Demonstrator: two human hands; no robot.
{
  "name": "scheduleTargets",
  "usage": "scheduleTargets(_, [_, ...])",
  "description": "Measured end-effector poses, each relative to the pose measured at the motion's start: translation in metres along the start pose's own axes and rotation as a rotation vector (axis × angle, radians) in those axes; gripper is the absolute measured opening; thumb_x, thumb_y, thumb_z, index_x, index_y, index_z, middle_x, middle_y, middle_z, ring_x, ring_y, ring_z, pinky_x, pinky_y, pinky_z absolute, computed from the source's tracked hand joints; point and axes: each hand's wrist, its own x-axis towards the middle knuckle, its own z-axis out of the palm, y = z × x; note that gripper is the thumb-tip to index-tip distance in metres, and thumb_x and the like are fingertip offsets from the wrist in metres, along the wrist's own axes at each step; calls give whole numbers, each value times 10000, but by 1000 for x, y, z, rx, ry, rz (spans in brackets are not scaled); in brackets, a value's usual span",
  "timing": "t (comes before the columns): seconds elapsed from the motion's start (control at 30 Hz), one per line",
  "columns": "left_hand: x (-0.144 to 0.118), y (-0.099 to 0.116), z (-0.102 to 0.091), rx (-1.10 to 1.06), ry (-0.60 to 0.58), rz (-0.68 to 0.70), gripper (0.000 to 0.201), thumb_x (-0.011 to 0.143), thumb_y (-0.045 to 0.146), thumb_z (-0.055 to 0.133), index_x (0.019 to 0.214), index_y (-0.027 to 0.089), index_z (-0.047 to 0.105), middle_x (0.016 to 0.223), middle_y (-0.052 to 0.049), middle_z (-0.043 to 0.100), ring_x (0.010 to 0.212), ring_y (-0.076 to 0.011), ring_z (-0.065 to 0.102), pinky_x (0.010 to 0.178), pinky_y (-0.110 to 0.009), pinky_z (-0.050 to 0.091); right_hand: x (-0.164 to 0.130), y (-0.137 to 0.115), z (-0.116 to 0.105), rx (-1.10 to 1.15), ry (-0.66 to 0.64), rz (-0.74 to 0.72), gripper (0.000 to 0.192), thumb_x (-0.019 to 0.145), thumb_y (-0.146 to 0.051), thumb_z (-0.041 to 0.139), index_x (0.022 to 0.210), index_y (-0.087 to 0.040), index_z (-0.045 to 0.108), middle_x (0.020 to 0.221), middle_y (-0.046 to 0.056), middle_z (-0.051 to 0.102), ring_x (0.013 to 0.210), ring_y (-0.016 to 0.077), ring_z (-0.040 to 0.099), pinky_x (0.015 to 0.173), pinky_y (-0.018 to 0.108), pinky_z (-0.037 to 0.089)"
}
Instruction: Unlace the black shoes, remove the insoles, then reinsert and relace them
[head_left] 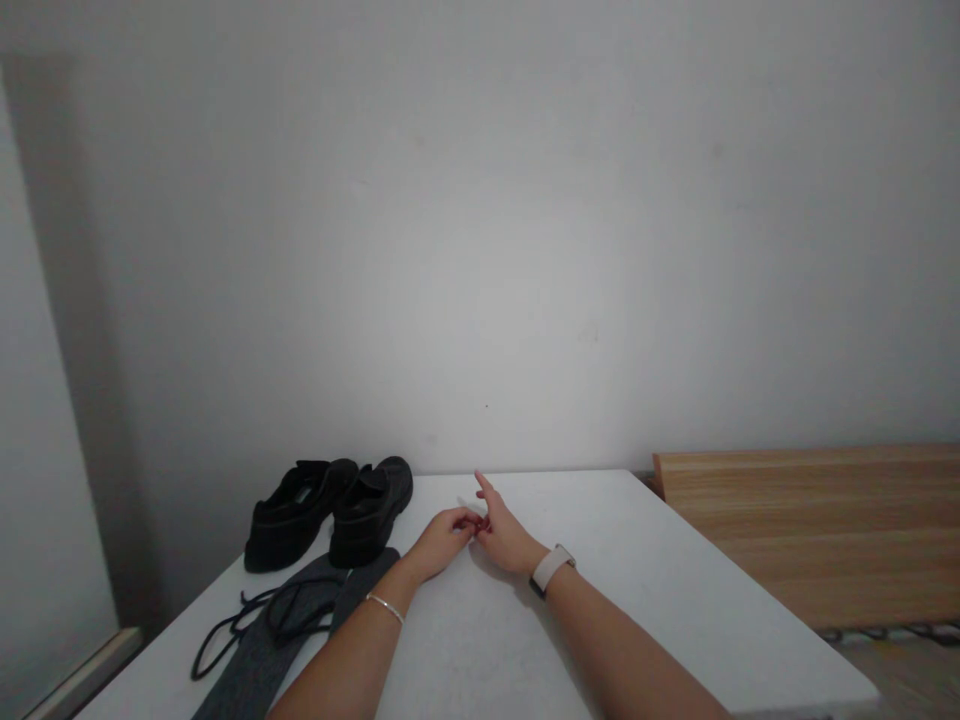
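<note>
My left hand (441,540) and my right hand (504,532) meet fingertip to fingertip over the middle of a white table (660,600). My right index finger points up and away; the other fingers curl toward the left hand. Something small and reddish shows between the fingertips; I cannot tell what it is or which hand grips it. A thin bracelet circles my left wrist, a pale watch my right. A pair of black shoes (330,510) stands at the table's far left, just beyond my left hand.
Loose black laces (247,620) lie over a grey cloth strip (277,640) at the table's left front. A wooden board surface (817,520) adjoins the table on the right. A plain white wall stands directly behind.
</note>
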Motion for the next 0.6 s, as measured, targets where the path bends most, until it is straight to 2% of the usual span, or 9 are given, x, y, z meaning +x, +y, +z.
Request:
scheduleTargets(0.3, [-2, 2, 0, -17, 12, -10, 197, 763, 208, 552, 883, 110, 674, 883, -103, 706, 843, -209, 628, 822, -333, 450, -1, -4, -2, -36, 24, -31, 956, 638, 38, 475, 1456, -250, 75, 1372, 135, 300, 1113, 213, 470, 972, 432, 385])
scheduleTargets(0.6, [-2, 5, -1, -11, 16, -17, 185, 755, 183, 555, 880, 118, 674, 888, -89, 707, 855, -205, 628, 827, -322, 451, -1, -5, -2, -77, -21, -42, 889, 633, 37, 450, 1439, -188, 150, 1376, 142, 264, 1249, 206, 363, 1006, 353, 359])
